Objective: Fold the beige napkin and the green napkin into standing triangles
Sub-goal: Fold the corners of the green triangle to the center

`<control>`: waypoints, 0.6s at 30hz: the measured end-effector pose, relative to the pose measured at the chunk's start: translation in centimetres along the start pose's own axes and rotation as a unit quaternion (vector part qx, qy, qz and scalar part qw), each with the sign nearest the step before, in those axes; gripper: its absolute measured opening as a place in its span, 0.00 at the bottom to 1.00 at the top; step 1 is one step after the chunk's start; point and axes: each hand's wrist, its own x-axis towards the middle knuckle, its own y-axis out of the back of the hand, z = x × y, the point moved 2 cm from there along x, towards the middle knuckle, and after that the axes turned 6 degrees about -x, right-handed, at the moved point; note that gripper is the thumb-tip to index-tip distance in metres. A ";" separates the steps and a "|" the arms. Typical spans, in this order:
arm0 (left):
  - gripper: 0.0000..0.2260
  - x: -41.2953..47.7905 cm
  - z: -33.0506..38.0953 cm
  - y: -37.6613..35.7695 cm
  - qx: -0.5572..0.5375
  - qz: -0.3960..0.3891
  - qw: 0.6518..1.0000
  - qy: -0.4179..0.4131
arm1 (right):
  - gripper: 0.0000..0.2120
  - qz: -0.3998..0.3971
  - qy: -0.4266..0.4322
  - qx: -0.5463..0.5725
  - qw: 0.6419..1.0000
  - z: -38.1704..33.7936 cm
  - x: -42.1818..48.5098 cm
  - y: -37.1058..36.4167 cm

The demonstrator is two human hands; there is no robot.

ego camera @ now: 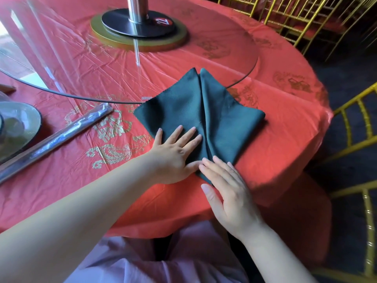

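Head view: green napkin (pixel 206 117) flat on red tablecloth (pixel 81 82), two flaps meeting along centre crease. Left hand (pixel 173 154) pressing left flap, fingers straight. Right hand (pixel 226 190), fingers straight, resting on near tip just right of it.

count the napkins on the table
1. The green napkin lies partly folded near the table's near edge, the left hand flat on it and the right hand touching its near corner. No beige napkin shows; it may be out of view.
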 end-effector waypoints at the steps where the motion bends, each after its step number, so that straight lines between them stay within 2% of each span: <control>1: 0.28 0.1 -0.2 0.0 -0.008 -0.004 1.000 0.002 | 0.20 0.017 0.008 -0.009 1.000 0.1 -0.1 -0.1; 4: 0.24 0.4 -1.3 0.3 -0.001 0.006 1.000 0.001 | 0.12 0.076 0.010 -0.025 0.997 0.0 -0.1 -0.6; 8: 0.25 0.7 -4.9 1.2 0.018 0.054 0.998 0.024 | 0.10 0.109 -0.021 -0.012 0.994 -0.2 0.5 -0.7; 14: 0.29 0.4 -9.8 3.3 0.043 0.151 0.978 0.136 | 0.11 0.096 -0.037 0.013 0.995 -0.3 0.6 -0.5; 18: 0.31 0.5 -10.6 3.6 0.034 0.220 0.961 0.162 | 0.12 0.057 -0.069 0.052 0.995 -0.3 0.9 -0.2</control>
